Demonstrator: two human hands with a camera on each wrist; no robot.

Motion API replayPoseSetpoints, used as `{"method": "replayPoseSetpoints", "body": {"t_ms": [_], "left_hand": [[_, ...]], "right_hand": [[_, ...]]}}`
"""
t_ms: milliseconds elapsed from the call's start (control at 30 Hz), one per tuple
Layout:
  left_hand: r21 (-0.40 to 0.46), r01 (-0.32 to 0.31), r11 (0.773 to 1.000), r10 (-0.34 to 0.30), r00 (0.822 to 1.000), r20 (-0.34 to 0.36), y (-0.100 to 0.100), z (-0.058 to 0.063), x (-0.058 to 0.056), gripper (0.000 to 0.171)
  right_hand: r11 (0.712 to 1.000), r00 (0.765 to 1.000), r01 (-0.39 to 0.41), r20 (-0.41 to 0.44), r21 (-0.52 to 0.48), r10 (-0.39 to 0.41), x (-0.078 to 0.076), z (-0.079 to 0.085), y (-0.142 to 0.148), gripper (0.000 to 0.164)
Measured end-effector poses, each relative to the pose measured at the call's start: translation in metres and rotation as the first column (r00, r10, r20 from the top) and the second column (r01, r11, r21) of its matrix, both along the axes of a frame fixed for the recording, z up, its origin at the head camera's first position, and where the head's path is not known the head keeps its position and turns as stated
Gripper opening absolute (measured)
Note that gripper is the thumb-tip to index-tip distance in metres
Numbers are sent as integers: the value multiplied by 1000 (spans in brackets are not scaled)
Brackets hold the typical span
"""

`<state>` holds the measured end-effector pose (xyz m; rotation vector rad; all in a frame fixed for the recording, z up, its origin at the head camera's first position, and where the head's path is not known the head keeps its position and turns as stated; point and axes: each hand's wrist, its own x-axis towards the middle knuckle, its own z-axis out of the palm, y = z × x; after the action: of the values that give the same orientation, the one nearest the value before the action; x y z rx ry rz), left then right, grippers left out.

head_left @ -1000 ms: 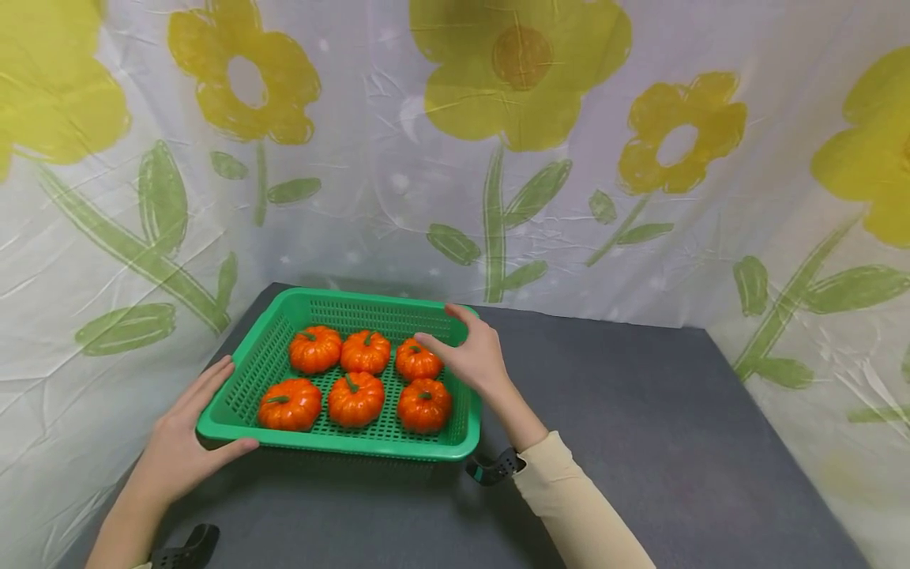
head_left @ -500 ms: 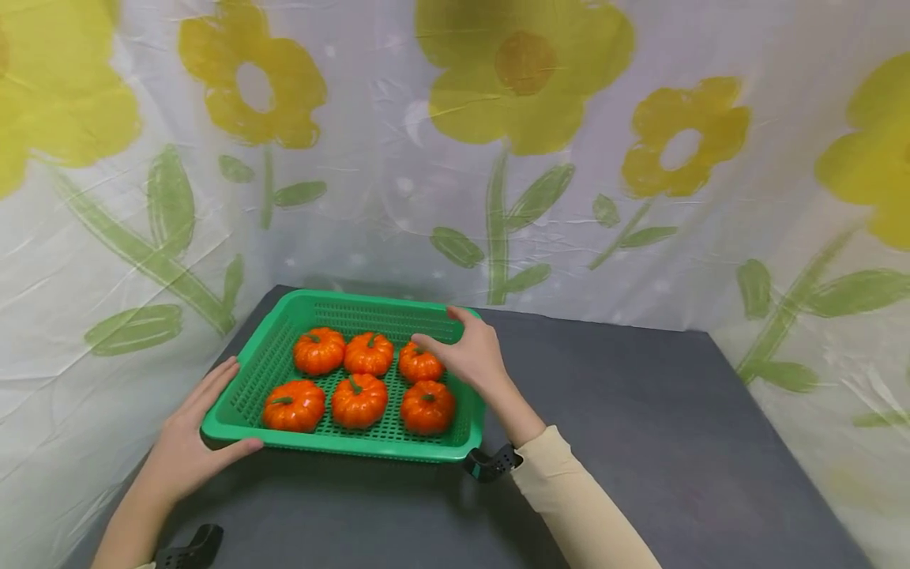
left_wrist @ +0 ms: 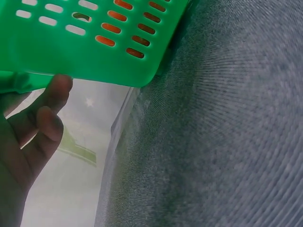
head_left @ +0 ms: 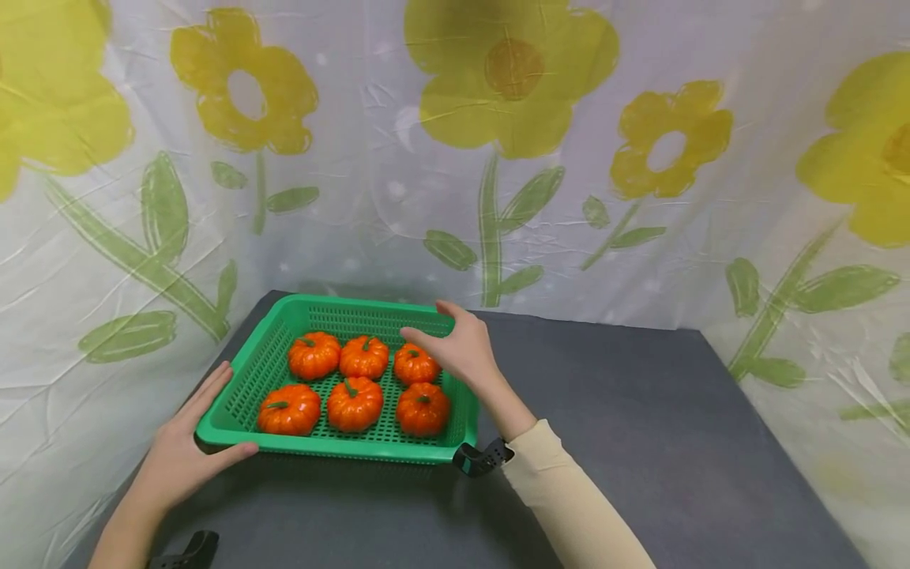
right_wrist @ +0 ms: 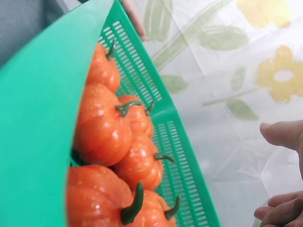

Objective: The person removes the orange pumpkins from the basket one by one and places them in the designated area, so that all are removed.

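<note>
A green perforated plastic basket [head_left: 334, 448] stands toward the left of the dark table, holding several small orange pumpkins [head_left: 355, 405] with green stems in two loose rows. At its near left corner is my left hand [head_left: 169, 457], fingers lying along the left rim and thumb by the front rim. In the left wrist view its fingertips [left_wrist: 60, 87] are right below the green rim. My right hand [head_left: 464, 348] hovers over the basket's right side, thumb and fingers spread apart with nothing between them. Its thumb overlaps the air beside the back right pumpkin [head_left: 415, 363].
A dark grey table [head_left: 604, 411] extends to the right of the basket and in front of it. Behind and along both sides hangs a pale curtain [head_left: 384, 213] printed with yellow flowers. A black wrist strap [head_left: 482, 458] is on my right wrist, near the basket's front right corner.
My right hand has shifted slightly left, farther in over the basket. The left hand, basket and pumpkins keep their places, while the head view moves a little.
</note>
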<state>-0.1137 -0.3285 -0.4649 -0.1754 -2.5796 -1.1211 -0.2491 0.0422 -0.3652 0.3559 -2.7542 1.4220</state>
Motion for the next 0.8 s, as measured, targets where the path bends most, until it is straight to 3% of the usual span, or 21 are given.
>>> {"method": "replayPoseSetpoints", "body": {"t_ms": [333, 800], "left_hand": [[25, 19, 1000, -19, 1000, -16, 2, 0, 1, 112], [27, 19, 999, -20, 1000, 9, 2, 2, 2, 112]], "right_hand": [[995, 999, 29, 34, -96, -26, -6, -1, -12, 82], [997, 989, 22, 146, 80, -34, -19, -21, -30, 93]]}}
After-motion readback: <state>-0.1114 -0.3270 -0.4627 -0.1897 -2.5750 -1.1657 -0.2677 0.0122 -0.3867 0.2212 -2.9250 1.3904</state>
